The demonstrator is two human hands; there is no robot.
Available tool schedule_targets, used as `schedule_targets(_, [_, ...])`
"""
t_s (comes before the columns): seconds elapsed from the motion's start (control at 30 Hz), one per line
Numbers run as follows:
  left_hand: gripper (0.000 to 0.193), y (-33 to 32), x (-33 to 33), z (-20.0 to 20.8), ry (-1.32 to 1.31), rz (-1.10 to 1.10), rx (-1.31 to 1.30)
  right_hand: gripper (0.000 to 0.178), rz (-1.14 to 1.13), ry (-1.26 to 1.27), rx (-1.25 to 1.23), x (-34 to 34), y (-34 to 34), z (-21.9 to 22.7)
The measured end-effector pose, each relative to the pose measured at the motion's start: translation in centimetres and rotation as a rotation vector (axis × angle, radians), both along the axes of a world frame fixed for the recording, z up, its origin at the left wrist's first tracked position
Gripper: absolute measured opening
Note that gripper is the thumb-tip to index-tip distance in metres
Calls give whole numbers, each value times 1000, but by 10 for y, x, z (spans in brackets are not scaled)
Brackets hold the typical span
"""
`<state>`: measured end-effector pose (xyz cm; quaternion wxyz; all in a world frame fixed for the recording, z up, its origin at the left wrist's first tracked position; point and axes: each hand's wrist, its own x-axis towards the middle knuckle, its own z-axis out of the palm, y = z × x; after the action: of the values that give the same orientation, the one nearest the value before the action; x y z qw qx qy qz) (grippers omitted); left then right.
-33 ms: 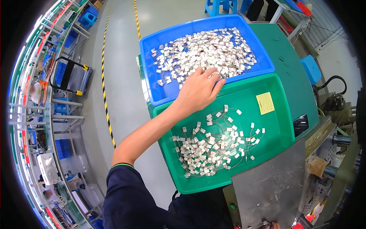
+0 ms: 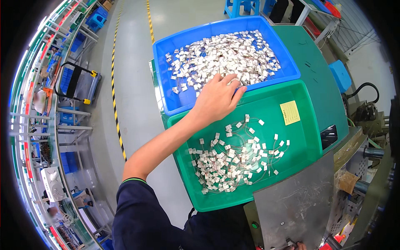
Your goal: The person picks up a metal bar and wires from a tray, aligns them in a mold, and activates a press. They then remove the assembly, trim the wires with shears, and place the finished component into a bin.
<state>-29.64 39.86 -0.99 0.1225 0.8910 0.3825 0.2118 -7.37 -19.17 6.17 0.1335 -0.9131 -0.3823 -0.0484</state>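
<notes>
Left hand [image 2: 217, 99]: fingers parted at white connectors [image 2: 227, 54], over blue bin [image 2: 180, 102] rim; green bin [image 2: 298, 143], roomy at right. Right hand [image 2: 298, 246]: grip unclear.

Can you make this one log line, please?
Left hand: at white pieces in blue tub | Right hand: lower edge, mostly hidden | Green tub: white pieces too, yellow note

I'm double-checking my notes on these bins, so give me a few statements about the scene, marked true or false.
1. The left hand reaches into the blue bin. True.
2. The yellow label lies in the blue bin. False: it is in the green bin.
3. The green bin sits right beside the blue bin. True.
4. The green bin holds more white parts than the blue bin. False: the blue bin holds more.
</notes>
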Motion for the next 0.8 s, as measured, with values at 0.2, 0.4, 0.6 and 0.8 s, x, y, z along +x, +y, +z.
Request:
schedule_targets(0.2, [42, -2, 5, 0, 59, 150, 7, 32, 20, 7, -17, 4, -14, -3])
schedule_targets(0.4, [40, -11, -3, -10, -61, 190, 223, 30, 95, 22, 146, 5, -35, -15])
schedule_targets(0.6, [23, -9, 2, -7, -357, -72, 333, 38, 109, 47, 132, 5, -49, -31])
schedule_targets(0.8, [10, -165, 30, 95, -112, -442, -273, 37, 142, 69, 327, 9, -9, -25])
